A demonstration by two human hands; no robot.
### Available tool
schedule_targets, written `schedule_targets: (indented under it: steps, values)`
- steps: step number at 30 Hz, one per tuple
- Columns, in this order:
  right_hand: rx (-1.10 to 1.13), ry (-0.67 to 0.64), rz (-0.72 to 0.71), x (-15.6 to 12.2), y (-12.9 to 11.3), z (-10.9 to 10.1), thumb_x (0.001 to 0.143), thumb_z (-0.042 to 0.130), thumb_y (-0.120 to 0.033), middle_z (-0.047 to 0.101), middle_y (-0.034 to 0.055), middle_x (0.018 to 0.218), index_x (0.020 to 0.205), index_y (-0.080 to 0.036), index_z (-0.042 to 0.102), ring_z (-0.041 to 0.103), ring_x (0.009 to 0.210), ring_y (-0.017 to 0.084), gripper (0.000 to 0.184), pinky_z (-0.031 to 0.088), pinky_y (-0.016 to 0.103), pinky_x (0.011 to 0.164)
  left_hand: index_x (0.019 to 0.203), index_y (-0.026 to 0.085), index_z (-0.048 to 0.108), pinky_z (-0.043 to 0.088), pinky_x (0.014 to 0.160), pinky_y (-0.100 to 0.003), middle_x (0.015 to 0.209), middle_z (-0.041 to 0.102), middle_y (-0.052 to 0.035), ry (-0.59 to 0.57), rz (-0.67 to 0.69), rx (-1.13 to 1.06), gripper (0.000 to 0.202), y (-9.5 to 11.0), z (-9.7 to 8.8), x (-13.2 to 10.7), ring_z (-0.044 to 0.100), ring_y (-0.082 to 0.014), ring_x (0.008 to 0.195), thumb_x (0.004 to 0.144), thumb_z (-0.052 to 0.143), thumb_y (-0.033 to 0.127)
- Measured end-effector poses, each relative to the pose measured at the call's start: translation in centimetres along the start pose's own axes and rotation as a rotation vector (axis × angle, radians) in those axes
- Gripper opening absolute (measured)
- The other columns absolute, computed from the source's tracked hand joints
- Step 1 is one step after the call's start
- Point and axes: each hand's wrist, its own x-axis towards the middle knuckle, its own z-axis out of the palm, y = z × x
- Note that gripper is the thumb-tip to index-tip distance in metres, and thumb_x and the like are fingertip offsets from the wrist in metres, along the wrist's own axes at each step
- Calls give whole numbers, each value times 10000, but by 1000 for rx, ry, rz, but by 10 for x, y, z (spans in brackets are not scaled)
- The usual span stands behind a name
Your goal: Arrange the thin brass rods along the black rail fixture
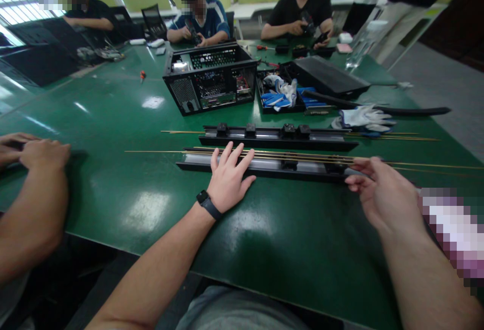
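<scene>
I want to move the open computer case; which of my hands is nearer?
Left. Your left hand is spread over the near black rail, in front of the case; your right hand is farther off, at that rail's right end.

Room is left along the near surface; low forward passage is blocked by two black channels and the computer case.

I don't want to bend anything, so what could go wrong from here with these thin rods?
The thin brass-coloured rods stick out past both ends of the near black rail, so an end might snag or bend. The left hand is spread over the rail; pressing down could bend the rods. The right hand, at the rods, wears no glove, so an end might prick it.
</scene>
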Motion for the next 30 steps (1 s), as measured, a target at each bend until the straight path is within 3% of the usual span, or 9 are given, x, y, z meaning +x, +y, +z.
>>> schedule_targets:
  steps: [8, 21, 30]
  values:
    - [8, -43, 6, -1, 6, 0, 935, 977, -440, 876, 162, 1162, 924, -151, 867, 698, 603, 111, 310, 520, 194, 475, 1774, 301, 689, 310, 1501, -770, 1905, 592, -176, 13, 7, 12, 677, -1, 3, -1, 456, -473, 1839, 1113, 831, 341]
    - [17, 6, 15, 1, 3, 1, 1026, 909, -362, 863, 148, 1111, 920, -142, 827, 701, 602, 111, 257, 528, 194, 483, 1776, 303, 687, 310, 1504, -765, 1903, 592, -180, 13, 5, 5, 687, -1, 2, -1, 456, -472, 1840, 1107, 839, 330]
    - [4, 67, 12, 2, 0, 1, 1004, 937, -387, 855, 139, 1059, 904, -150, 800, 691, 582, 108, 291, 510, 185, 467, 1773, 300, 694, 298, 1507, -772, 1906, 588, -182, 8, 4, 7, 673, -1, 2, -1, 451, -475, 1843, 1113, 824, 337]
